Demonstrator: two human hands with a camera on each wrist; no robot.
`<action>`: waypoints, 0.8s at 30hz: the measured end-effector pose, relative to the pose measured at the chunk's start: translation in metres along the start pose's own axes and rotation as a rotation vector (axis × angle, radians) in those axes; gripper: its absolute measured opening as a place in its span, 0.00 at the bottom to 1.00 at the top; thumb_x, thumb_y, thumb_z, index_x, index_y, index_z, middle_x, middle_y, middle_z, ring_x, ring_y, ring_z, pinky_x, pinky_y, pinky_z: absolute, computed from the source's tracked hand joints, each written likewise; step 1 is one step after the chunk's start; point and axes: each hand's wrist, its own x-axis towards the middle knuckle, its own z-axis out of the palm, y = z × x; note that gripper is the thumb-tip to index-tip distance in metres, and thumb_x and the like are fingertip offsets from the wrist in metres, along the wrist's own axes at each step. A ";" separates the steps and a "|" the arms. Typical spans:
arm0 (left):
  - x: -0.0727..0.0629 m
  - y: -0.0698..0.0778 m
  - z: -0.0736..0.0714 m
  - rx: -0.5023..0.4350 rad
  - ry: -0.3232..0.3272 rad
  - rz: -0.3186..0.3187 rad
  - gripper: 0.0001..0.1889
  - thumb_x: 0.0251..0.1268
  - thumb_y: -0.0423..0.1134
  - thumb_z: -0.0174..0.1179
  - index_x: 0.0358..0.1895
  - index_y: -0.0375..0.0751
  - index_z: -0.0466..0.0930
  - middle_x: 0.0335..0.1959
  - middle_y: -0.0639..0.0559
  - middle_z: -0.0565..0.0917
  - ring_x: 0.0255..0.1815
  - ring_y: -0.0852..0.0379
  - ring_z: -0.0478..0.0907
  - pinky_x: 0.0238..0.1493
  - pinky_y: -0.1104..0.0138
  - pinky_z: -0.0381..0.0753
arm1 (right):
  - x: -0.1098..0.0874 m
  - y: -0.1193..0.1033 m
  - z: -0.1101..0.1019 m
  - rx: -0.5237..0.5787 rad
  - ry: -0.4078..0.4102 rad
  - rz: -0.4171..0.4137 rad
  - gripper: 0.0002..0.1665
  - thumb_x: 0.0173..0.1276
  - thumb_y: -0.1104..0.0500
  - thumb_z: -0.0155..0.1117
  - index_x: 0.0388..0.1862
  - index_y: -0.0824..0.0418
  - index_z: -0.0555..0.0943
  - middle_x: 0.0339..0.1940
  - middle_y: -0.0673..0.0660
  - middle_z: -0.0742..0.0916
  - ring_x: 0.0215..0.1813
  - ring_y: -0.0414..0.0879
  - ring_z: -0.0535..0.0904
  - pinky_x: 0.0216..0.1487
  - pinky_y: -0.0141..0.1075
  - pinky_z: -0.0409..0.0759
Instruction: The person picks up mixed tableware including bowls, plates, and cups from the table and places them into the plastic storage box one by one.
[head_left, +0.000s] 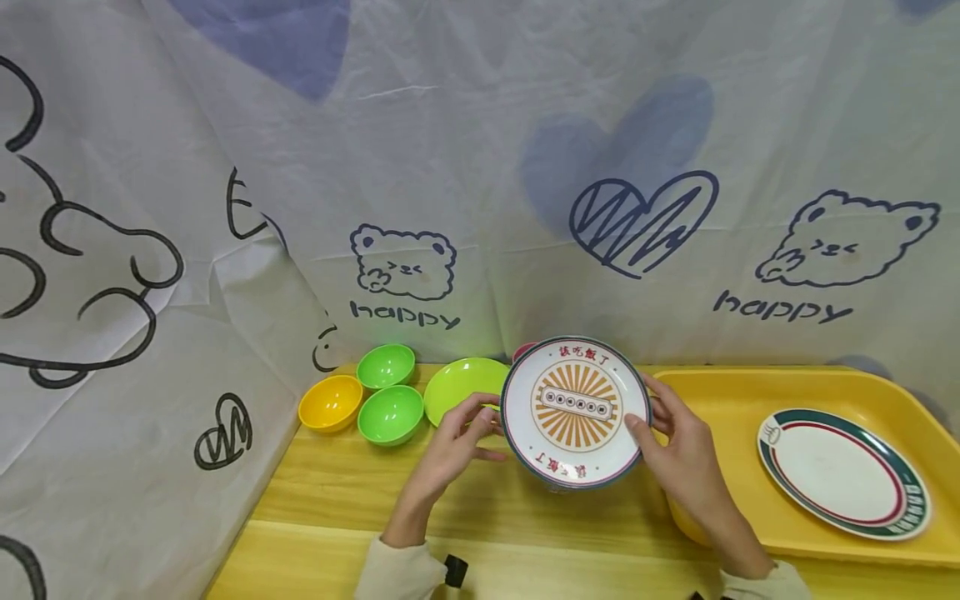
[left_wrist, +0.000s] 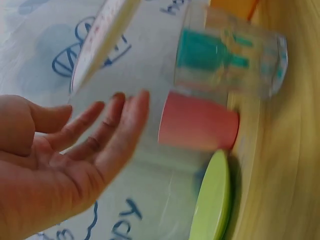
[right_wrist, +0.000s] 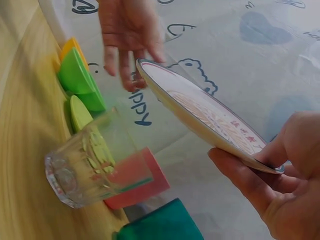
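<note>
The right hand (head_left: 684, 454) is pinching one round plate (head_left: 577, 412) by its edge above the surface (head_left: 330, 500); the left hand (head_left: 456, 437), fingers loose, is hovering beside the opposite edge. The plate is showing "该吃饭了" twice. Nearby are standing one glass (right_wrist: 92, 162), one pink cup (left_wrist: 197, 122), one teal cup (right_wrist: 162, 225), one lime plate (head_left: 461, 385), two green bowls (head_left: 390, 415), one orange bowl (head_left: 330, 404). One yellow tray (head_left: 723, 467) is holding one oval plate (head_left: 843, 473); the cloth (head_left: 480, 150) is reading "happy" twice.

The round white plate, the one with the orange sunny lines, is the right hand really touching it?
Touching. The right wrist view shows the right hand pinching the round white plate, thumb over its rim and fingers underneath.
</note>
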 end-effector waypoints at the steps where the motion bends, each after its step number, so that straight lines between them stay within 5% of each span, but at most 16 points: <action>1: 0.000 -0.001 -0.003 0.024 0.018 0.007 0.16 0.85 0.34 0.44 0.64 0.29 0.72 0.51 0.31 0.80 0.54 0.36 0.81 0.44 0.49 0.89 | 0.001 0.000 -0.002 0.001 0.010 -0.002 0.35 0.73 0.70 0.64 0.76 0.69 0.66 0.56 0.73 0.85 0.53 0.65 0.85 0.39 0.24 0.84; 7: -0.001 -0.007 -0.016 0.260 0.166 -0.020 0.13 0.82 0.30 0.48 0.59 0.27 0.77 0.46 0.30 0.82 0.48 0.38 0.82 0.40 0.52 0.90 | 0.005 -0.003 -0.021 -0.023 0.073 -0.019 0.35 0.73 0.68 0.65 0.77 0.67 0.66 0.57 0.73 0.85 0.53 0.62 0.85 0.34 0.25 0.85; 13: 0.000 -0.019 -0.020 0.553 0.239 -0.011 0.13 0.78 0.29 0.53 0.58 0.24 0.76 0.46 0.33 0.83 0.45 0.39 0.83 0.42 0.53 0.87 | 0.006 0.003 -0.044 -0.073 0.133 -0.016 0.33 0.75 0.66 0.63 0.77 0.66 0.67 0.57 0.73 0.85 0.48 0.30 0.83 0.30 0.30 0.86; 20: 0.011 -0.028 -0.020 0.788 0.271 0.031 0.16 0.74 0.28 0.57 0.59 0.20 0.75 0.48 0.29 0.79 0.52 0.35 0.77 0.55 0.44 0.78 | 0.004 0.017 -0.071 -0.223 0.153 0.002 0.31 0.75 0.65 0.62 0.76 0.66 0.69 0.54 0.73 0.86 0.49 0.60 0.86 0.34 0.18 0.81; 24: 0.026 -0.029 -0.023 0.840 0.241 0.031 0.18 0.74 0.28 0.56 0.61 0.18 0.73 0.53 0.25 0.77 0.55 0.32 0.76 0.57 0.43 0.78 | 0.002 0.027 -0.091 -0.293 0.174 0.049 0.31 0.76 0.63 0.62 0.75 0.68 0.70 0.54 0.75 0.85 0.43 0.30 0.81 0.33 0.14 0.77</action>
